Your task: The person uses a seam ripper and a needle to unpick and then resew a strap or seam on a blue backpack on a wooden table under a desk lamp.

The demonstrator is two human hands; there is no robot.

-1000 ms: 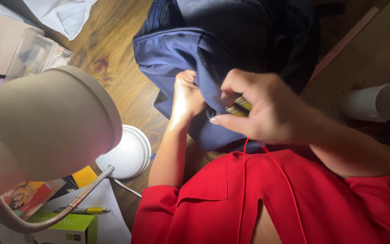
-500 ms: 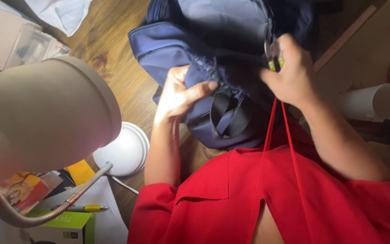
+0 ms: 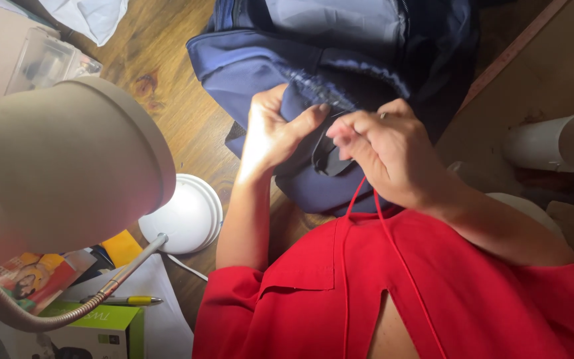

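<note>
A dark blue backpack (image 3: 340, 60) lies on the wooden floor in front of me. My left hand (image 3: 274, 129) pinches a fold of the backpack's fabric near its lower edge. My right hand (image 3: 383, 149) is closed right beside it, fingertips meeting the left thumb at a black strap piece (image 3: 327, 158). A thin red thread (image 3: 350, 219) runs from under my right hand down over my red garment (image 3: 393, 299). Whatever the right fingers pinch is hidden.
A beige lamp shade (image 3: 61, 166) on a bendy neck fills the left, with its white round base (image 3: 184, 216) on the floor. Papers, a green box (image 3: 101, 326) and a yellow pen (image 3: 124, 300) lie bottom left. A white paper roll (image 3: 556, 141) lies right.
My right hand came down from the backpack's upper zipper area to meet my left hand at the lower fabric. The yellow-green object seen in it earlier is no longer visible.
</note>
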